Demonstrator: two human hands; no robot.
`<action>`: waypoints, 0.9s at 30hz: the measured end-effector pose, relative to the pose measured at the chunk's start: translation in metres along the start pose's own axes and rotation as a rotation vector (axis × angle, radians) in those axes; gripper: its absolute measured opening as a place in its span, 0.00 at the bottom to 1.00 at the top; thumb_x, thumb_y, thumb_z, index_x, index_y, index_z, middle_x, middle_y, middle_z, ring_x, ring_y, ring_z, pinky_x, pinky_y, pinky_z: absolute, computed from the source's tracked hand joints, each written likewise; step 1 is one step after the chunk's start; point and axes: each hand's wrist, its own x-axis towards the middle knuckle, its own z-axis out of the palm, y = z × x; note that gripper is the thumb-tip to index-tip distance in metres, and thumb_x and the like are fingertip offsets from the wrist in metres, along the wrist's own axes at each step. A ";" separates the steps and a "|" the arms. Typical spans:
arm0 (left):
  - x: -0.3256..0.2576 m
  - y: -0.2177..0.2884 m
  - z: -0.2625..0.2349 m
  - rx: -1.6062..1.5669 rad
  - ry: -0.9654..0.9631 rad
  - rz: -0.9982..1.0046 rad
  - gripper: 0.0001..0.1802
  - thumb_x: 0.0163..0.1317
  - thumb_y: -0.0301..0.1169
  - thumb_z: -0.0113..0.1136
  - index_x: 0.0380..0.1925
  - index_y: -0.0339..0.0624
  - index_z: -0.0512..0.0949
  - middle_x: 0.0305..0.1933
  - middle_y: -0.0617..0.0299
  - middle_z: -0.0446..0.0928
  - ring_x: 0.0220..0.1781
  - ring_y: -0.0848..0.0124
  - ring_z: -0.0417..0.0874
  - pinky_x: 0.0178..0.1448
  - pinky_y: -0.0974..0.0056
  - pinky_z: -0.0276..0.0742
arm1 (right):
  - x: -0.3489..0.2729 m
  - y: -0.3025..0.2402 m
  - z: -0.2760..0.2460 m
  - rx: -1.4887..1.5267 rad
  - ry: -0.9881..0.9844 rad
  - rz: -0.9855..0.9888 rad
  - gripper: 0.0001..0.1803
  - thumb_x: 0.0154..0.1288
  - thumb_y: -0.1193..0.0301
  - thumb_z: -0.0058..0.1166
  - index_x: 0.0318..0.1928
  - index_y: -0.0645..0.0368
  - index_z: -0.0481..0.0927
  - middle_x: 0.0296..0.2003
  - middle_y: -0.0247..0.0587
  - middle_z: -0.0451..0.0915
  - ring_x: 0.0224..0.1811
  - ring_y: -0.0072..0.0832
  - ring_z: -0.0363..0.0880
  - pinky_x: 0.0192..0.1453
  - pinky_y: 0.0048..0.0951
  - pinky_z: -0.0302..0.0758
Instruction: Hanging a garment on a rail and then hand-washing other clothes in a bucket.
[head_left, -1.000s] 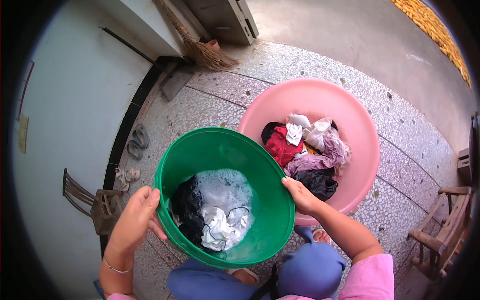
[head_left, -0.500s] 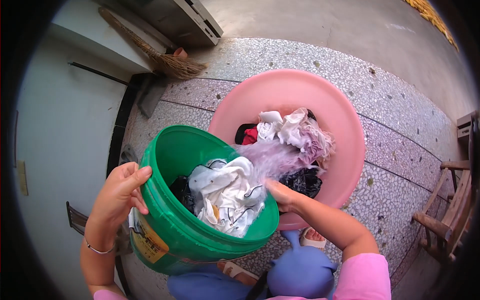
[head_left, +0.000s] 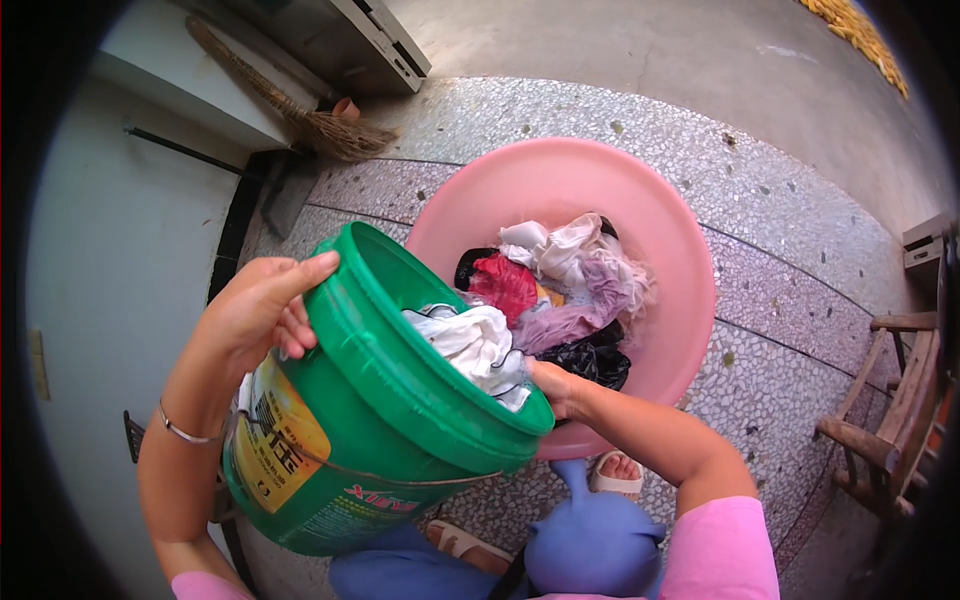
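Note:
My left hand [head_left: 270, 305] grips the upper left rim of a green bucket [head_left: 345, 370], tilted toward a large pink basin [head_left: 660, 215]. Wet white cloth [head_left: 470, 345] lies in the bucket's mouth. At the bucket's right lip, my right hand [head_left: 556, 388] touches this cloth; its fingers are mostly hidden, so I cannot tell whether they close on anything. In the basin lie white, pale purple [head_left: 580, 315], red [head_left: 505, 288] and black [head_left: 585, 358] wet laundry pieces.
A straw broom [head_left: 340, 133] leans by the wall at the far left. A wooden chair [head_left: 885, 420] stands at the right. Yellow corn cobs [head_left: 860, 40] lie at the far right. Below the bucket are my sandalled feet [head_left: 617, 474] on the speckled floor [head_left: 770, 400].
The bucket has tipped further toward the basin, its left side raised by my left hand. The stream of water has dwindled, and more red cloth shows in the basin.

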 end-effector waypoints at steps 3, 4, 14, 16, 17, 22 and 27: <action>0.021 0.013 0.008 -0.024 -0.004 -0.025 0.23 0.54 0.47 0.61 0.18 0.37 0.72 0.12 0.63 0.71 0.10 0.78 0.72 0.12 0.78 0.68 | 0.005 0.004 -0.012 -0.029 0.030 -0.030 0.18 0.63 0.63 0.47 0.47 0.64 0.74 0.43 0.47 0.78 0.43 0.32 0.79 0.51 0.40 0.76; 0.027 0.018 0.011 -0.047 0.009 -0.045 0.22 0.53 0.45 0.63 0.16 0.38 0.72 0.13 0.64 0.71 0.10 0.79 0.72 0.12 0.77 0.69 | 0.008 0.005 -0.015 -0.030 0.025 -0.029 0.18 0.64 0.61 0.45 0.46 0.62 0.75 0.41 0.45 0.79 0.38 0.31 0.81 0.44 0.37 0.79; 0.056 0.052 0.040 0.034 0.063 -0.108 0.17 0.51 0.41 0.65 0.15 0.44 0.73 0.13 0.70 0.68 0.13 0.82 0.71 0.14 0.80 0.67 | 0.028 0.020 -0.055 0.069 -0.035 -0.002 0.24 0.67 0.53 0.35 0.43 0.58 0.77 0.39 0.43 0.80 0.37 0.30 0.81 0.40 0.36 0.79; 0.059 0.057 0.047 0.035 0.068 -0.119 0.14 0.53 0.40 0.63 0.18 0.42 0.75 0.13 0.69 0.71 0.11 0.83 0.70 0.13 0.81 0.65 | 0.024 0.018 -0.051 0.113 0.001 0.011 0.24 0.67 0.53 0.35 0.43 0.58 0.77 0.39 0.43 0.80 0.37 0.30 0.81 0.40 0.36 0.79; 0.060 0.059 0.049 0.035 0.082 -0.130 0.13 0.55 0.38 0.62 0.21 0.41 0.77 0.13 0.68 0.73 0.09 0.84 0.69 0.12 0.81 0.62 | 0.020 0.016 -0.045 0.134 0.014 0.017 0.24 0.66 0.53 0.35 0.43 0.59 0.77 0.39 0.43 0.80 0.37 0.31 0.81 0.40 0.36 0.79; 0.067 0.064 0.050 0.054 0.075 -0.147 0.13 0.53 0.39 0.63 0.19 0.43 0.75 0.13 0.69 0.71 0.10 0.84 0.68 0.13 0.81 0.64 | -0.002 0.005 -0.022 0.214 0.051 0.047 0.25 0.66 0.53 0.35 0.42 0.60 0.77 0.38 0.44 0.80 0.37 0.32 0.81 0.41 0.36 0.79; 0.067 0.070 0.059 0.081 0.079 -0.150 0.15 0.50 0.40 0.66 0.16 0.44 0.73 0.13 0.69 0.70 0.10 0.83 0.68 0.14 0.80 0.65 | 0.026 0.024 -0.056 0.210 0.115 0.051 0.23 0.67 0.57 0.32 0.41 0.61 0.77 0.38 0.45 0.80 0.38 0.34 0.80 0.43 0.38 0.79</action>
